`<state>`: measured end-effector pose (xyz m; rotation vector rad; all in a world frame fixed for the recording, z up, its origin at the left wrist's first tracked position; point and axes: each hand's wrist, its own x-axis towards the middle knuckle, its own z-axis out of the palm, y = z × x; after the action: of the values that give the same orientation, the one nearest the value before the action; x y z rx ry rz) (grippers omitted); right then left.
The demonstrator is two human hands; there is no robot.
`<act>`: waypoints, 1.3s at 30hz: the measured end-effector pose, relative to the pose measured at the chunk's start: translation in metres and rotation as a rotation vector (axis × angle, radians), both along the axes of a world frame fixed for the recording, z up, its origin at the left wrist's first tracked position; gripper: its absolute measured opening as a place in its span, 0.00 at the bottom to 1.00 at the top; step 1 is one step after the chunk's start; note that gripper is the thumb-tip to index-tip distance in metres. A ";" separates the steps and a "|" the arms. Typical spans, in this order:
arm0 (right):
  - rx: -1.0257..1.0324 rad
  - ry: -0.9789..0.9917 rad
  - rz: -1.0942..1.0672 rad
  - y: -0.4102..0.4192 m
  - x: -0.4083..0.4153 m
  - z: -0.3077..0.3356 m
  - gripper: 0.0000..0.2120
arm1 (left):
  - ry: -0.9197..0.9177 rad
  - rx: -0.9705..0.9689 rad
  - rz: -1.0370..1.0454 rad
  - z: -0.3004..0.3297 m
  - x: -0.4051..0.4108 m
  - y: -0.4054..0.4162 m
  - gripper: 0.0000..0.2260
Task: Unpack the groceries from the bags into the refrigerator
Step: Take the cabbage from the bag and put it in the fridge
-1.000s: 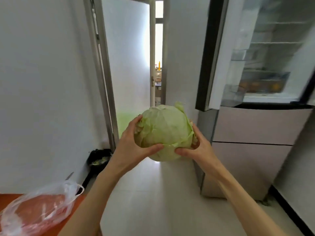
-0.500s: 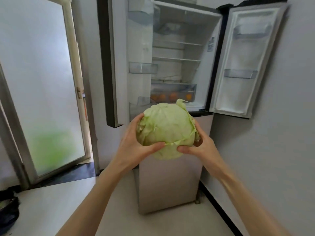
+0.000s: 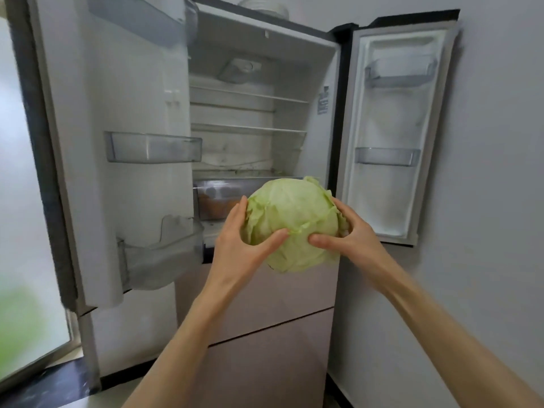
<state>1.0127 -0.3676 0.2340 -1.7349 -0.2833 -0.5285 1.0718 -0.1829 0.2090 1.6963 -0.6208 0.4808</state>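
Left hand (image 3: pixel 241 245) and right hand (image 3: pixel 350 234) clasping round pale-green cabbage (image 3: pixel 294 225) from both sides, thumbs curling underneath, holding it in air before open white two-door refrigerator (image 3: pixel 250 113).

Progress, judging: cabbage not yet inside; shelving it remaining.

Clear plastic crisper drawer (image 3: pixel 217 201) at 9 o'clock of cabbage holding orange produce. Shelves at 12 o'clock looking bare. Both doors standing wide; nothing blocking the way.

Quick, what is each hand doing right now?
Left hand: closed around the cabbage, gripping its left side.
Right hand: closed around the same cabbage, gripping its right side.
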 end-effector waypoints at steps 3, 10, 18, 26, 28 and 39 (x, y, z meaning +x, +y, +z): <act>-0.006 -0.013 -0.021 -0.020 0.058 0.018 0.36 | 0.006 -0.062 0.007 0.015 0.062 -0.024 0.47; 0.090 -0.093 -0.127 -0.056 0.181 0.033 0.38 | 0.015 -0.138 0.068 0.046 0.178 -0.076 0.32; 0.237 -0.084 -0.133 -0.096 0.325 0.030 0.36 | -0.020 0.026 0.006 0.063 0.307 -0.105 0.38; 0.200 -0.091 -0.090 -0.143 0.490 0.061 0.25 | -0.013 -0.021 0.118 0.085 0.449 -0.155 0.38; 0.182 -0.071 -0.077 -0.153 0.526 0.071 0.25 | 0.002 -0.029 0.134 0.093 0.481 -0.166 0.37; 0.178 -0.039 -0.171 -0.184 0.670 0.080 0.15 | 0.171 -0.022 0.093 0.111 0.627 -0.204 0.31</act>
<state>1.6828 -0.5515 0.3139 -1.5852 -0.1119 -0.6918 1.6986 -0.3871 0.3198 1.7299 -0.4125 0.4019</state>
